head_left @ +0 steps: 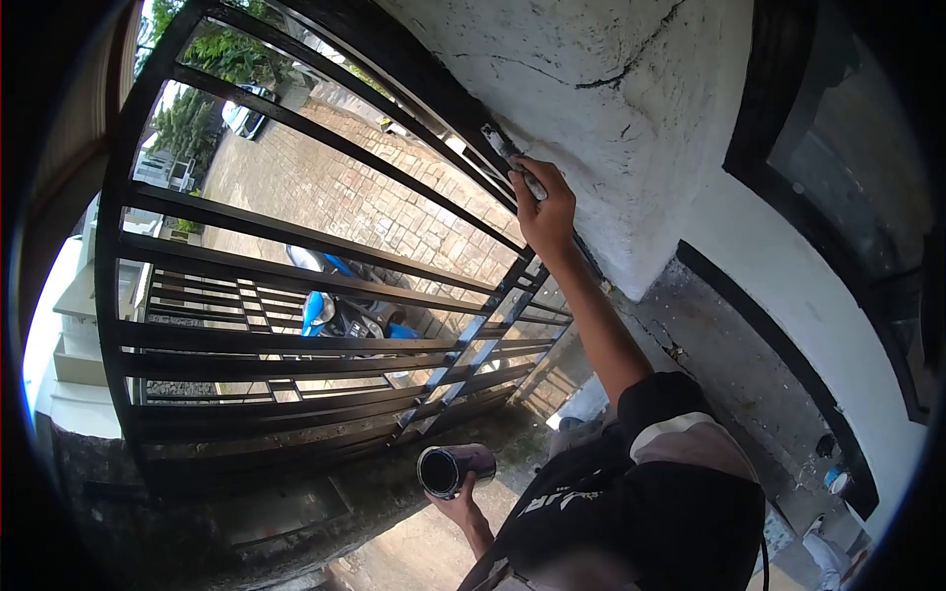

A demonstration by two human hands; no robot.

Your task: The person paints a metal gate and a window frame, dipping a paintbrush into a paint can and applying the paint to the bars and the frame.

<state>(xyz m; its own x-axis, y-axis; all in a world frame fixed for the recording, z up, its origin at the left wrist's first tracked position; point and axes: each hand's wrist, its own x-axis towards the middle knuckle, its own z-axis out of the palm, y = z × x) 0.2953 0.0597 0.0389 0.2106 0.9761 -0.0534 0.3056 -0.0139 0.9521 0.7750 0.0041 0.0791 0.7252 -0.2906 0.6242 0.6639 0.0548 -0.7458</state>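
Observation:
My right hand (548,209) is raised, fingers wrapped round the handle of a paintbrush (501,144). Its bristle end lies against the black metal post (443,91) beside the cracked white wall. Lower down, my left hand (461,507) grips a paint can (477,461) from below and the side. The can is tilted, its open mouth facing the camera, with dark paint inside and round the rim. A black barred metal gate (305,258) stretches left of both hands.
The white wall (562,59) rises close to my right arm. Behind the gate, a blue motorcycle (340,313) and a car (246,113) stand on brick paving (296,158). A small paint-marked container (837,480) sits on the grey floor, lower right.

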